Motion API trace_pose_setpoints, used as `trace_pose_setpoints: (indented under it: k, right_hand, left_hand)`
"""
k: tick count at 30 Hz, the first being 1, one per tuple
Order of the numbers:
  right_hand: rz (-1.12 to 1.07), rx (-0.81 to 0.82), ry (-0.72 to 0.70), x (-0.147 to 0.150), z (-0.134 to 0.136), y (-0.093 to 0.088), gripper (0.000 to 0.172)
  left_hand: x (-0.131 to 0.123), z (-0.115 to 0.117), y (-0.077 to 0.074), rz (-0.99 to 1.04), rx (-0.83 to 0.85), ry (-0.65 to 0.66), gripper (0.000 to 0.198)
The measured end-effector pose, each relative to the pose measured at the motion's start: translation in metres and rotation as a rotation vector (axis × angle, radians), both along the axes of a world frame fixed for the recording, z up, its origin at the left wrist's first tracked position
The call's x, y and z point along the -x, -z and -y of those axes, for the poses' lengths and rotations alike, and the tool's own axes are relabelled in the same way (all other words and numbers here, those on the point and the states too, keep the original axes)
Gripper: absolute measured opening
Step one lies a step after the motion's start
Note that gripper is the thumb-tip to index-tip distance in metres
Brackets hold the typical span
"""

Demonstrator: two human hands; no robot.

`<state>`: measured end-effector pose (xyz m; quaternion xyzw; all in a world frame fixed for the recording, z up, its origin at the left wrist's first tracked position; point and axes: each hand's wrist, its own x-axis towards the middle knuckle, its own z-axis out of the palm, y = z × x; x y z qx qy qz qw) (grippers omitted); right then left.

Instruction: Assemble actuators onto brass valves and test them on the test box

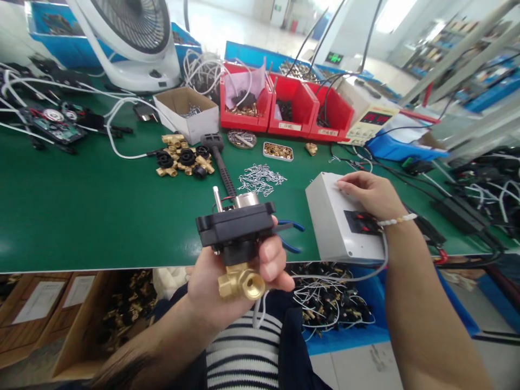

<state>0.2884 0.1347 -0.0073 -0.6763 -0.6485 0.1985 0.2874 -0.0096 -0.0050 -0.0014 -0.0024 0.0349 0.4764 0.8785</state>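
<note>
Left of the grey box (325, 222), the left hand (207, 292) has its fingers clamped on a valve unit (235, 223), brass body (239, 280) joined, top uncovered (seemingly unfinished); the right hand (369, 193) touches the box, finger gap unclear.

At the near edge we wear a ribbed knit top (244, 357), striped crosswise in white and near-black, with dark navy cloth (299, 346) to its left and right. Next to our bare right hand (370, 192) sits a bracelet (396, 220) of small beads, mostly white, some yellowish. Our left hand (211, 287) and both forearms (422, 303) are bare too
</note>
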Motion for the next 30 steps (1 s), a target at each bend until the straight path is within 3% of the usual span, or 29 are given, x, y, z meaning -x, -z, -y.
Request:
trace_pose_setpoints:
  k: [2, 5, 15, 30]
  right_hand:
    - [0.007, 0.014, -0.023, -0.001, 0.000, -0.001, 0.027]
    - [0.031, 0.014, -0.070, -0.003, -0.003, 0.000, 0.031]
    - [0.064, -0.040, -0.030, -0.006, -0.010, 0.005, 0.026]
    - [0.037, 0.007, 0.008, 0.006, -0.003, -0.004, 0.028]
  left_hand:
    - [0.001, 0.001, 0.002, 0.081, -0.054, 0.029, 0.021]
    - [0.002, 0.002, 0.005, 0.126, -0.100, 0.061, 0.014]
    - [0.000, 0.004, 0.016, 0.107, -0.222, 0.057, 0.024]
    - [-0.006, 0.002, 0.019, 0.054, -0.220, 0.021, 0.026]
